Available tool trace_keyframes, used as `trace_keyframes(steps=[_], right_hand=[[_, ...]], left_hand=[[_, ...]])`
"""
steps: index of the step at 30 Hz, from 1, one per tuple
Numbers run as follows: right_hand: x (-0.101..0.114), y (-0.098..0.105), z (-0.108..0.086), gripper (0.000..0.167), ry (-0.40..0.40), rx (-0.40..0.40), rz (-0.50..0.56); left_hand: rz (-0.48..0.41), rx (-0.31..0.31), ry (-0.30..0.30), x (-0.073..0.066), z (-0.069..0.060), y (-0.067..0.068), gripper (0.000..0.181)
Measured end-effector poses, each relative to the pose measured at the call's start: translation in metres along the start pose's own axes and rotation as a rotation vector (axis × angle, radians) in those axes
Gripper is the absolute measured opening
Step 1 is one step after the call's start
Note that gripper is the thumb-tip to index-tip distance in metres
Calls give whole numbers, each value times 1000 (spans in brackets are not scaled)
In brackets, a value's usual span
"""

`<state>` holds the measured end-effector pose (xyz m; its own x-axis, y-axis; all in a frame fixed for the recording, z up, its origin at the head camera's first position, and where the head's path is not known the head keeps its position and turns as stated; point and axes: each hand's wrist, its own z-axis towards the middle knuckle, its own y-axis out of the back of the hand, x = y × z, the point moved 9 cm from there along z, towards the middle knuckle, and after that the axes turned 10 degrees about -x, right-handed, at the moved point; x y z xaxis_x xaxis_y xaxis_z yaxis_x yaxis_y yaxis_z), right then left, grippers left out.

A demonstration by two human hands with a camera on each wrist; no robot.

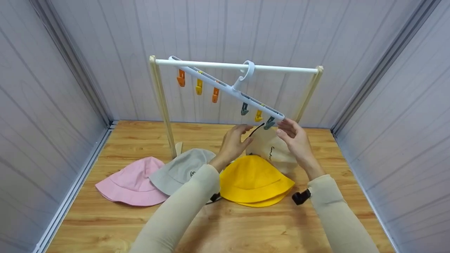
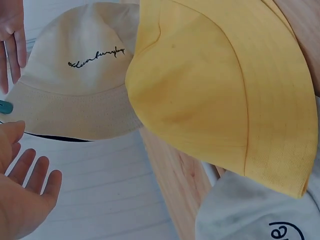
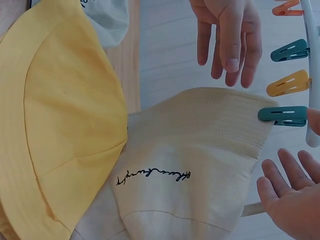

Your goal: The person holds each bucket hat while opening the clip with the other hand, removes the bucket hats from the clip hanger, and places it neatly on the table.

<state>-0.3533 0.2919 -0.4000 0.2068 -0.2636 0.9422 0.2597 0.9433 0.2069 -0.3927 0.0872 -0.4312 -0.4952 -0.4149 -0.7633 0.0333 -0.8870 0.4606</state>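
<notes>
A beige bucket hat (image 3: 165, 165) with dark script hangs by its brim from a green clip (image 3: 287, 114) at the low end of the tilted white hanger (image 1: 225, 88). My left hand (image 1: 233, 142) is beside the hat's dark-edged brim, its fingers loosely extended; a gap shows between them in the right wrist view. My right hand (image 1: 297, 140) is at the hanger's low end. Its thumb overlaps the clip's tail in the right wrist view, while its other fingers are spread. Whether the thumb touches the clip is unclear.
A white rail (image 1: 281, 69) on wooden posts carries the hanger, with several orange, yellow and green clips. Below lie a yellow hat (image 1: 253, 175), a grey hat (image 1: 182, 168) and a pink hat (image 1: 137, 182) on the wood table (image 1: 253, 232). Pale panel walls stand around.
</notes>
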Motion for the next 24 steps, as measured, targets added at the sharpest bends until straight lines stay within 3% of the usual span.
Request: trace_keyframes(steps=[9, 15, 24], right_hand=[[0, -3, 2, 55, -10, -5, -25], [-6, -9, 3, 53, -27, 12, -32], [-3, -13, 6, 56, -18, 15, -37]], left_hand=[[8, -33, -85, -13, 7, -4, 35], [5, -32, -75, -13, 9, -9, 34], [3, -49, -112, -21, 17, -14, 25]])
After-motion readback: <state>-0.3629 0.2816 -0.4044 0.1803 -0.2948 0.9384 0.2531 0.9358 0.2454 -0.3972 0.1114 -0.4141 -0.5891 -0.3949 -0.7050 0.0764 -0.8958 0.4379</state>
